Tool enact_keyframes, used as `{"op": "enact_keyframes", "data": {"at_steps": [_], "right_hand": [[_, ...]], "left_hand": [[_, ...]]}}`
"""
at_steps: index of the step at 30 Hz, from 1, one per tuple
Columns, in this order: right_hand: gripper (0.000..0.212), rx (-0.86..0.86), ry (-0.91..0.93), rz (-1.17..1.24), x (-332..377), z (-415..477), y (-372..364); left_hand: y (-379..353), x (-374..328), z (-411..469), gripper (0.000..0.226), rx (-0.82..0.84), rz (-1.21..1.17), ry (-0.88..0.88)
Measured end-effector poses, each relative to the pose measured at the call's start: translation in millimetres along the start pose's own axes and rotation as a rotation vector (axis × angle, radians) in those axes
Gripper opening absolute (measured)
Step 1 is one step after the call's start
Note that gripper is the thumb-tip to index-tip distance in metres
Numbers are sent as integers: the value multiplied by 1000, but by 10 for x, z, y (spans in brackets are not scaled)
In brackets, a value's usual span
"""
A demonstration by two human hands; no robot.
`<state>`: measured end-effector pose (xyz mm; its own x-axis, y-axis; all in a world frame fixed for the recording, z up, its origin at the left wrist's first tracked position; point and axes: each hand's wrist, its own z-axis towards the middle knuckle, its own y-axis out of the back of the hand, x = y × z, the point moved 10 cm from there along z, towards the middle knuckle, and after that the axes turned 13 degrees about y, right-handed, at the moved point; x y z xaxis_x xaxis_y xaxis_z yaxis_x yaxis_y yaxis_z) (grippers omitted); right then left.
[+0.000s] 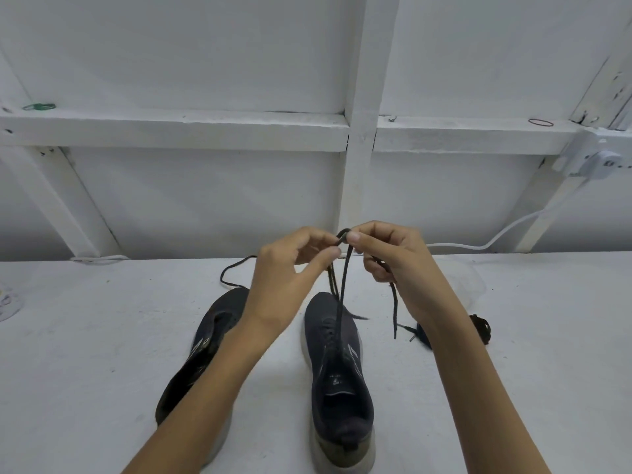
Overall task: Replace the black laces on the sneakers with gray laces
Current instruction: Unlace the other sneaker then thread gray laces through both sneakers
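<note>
The left forearm (212, 388) is covering the lacing area of the left sneaker (225, 306); the right forearm (478, 378) is hiding part of the dark lace pile (481, 328); fingertips (354, 238) are concealing part of the raised lace (342, 289); both forearms are running off the bottom edge.

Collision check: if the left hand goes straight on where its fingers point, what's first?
Probably the right hand: the left hand points at it across the dark lace both pinch. Depth is unclear.

Soft even light, faint shadows, slightly soft focus, wide-angle bending at edges
</note>
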<state>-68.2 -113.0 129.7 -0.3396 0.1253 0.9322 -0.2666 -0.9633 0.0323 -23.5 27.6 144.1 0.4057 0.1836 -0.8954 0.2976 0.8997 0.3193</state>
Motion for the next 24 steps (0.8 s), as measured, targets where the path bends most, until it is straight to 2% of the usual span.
{"op": "enact_keyframes", "data": {"at_steps": [4, 8, 12, 17, 20, 22, 24], "right_hand": [[8, 8, -7, -34, -6, -76, 83], [13, -91, 11, -68, -56, -221, 422], [18, -201, -73, -132, -321, -553, 846], [21, -351, -264, -232, -812, -1133, 1367], [17, -347, -345, -364, -989, -1325, 1505], [10, -234, -349, -506, -1040, -1298, 1410], [13, -157, -330, -582, -1059, -1224, 1238]], "left_hand": [[176, -9, 52, 3, -34, -2, -9], [405, 181, 83, 4, -36, -14, 93], [658, 545, 31, 4, -68, 62, 209], [1214, 1086, -130, 14, -344, 368, 382], [1282, 1302, -255, 5, -384, 615, 500], [1136, 1331, -269, 11, -315, 679, 437], [832, 1245, -257, 28, -193, 678, 253]]}}
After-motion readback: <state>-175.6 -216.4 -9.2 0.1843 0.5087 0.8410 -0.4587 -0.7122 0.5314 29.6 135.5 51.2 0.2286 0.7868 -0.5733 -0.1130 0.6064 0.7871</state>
